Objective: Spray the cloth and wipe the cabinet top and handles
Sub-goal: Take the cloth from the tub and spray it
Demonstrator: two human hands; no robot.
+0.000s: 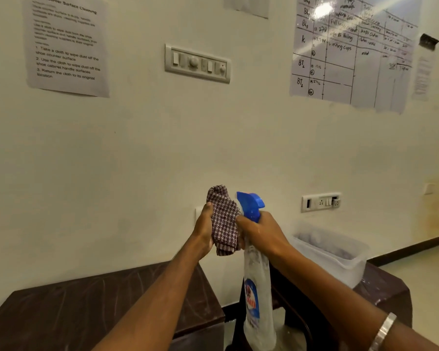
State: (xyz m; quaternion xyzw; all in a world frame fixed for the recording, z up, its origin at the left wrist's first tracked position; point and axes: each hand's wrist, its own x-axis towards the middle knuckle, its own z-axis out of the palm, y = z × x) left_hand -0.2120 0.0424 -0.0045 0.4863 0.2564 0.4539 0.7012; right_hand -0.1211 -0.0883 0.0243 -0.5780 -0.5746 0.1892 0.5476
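Above dark cabinet top (pixel 61 307) – left hand (pixel 205 230) clutches cloth (pixel 223 220), right hand (pixel 261 230) grips spray bottle (pixel 257 287)

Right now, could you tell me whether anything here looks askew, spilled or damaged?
Nothing spilled. The whiteboard sheet on the wall looks wrinkled, with a ragged lower edge. The right cabinet top shows pale scuffs or smears beside the plastic tub.

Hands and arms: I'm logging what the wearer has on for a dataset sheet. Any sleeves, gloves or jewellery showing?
Both forearms are bare, no sleeves in view. The left hand and right hand wear no gloves. A flat silvery metal bangle circles the right forearm; no rings or watch can be seen.
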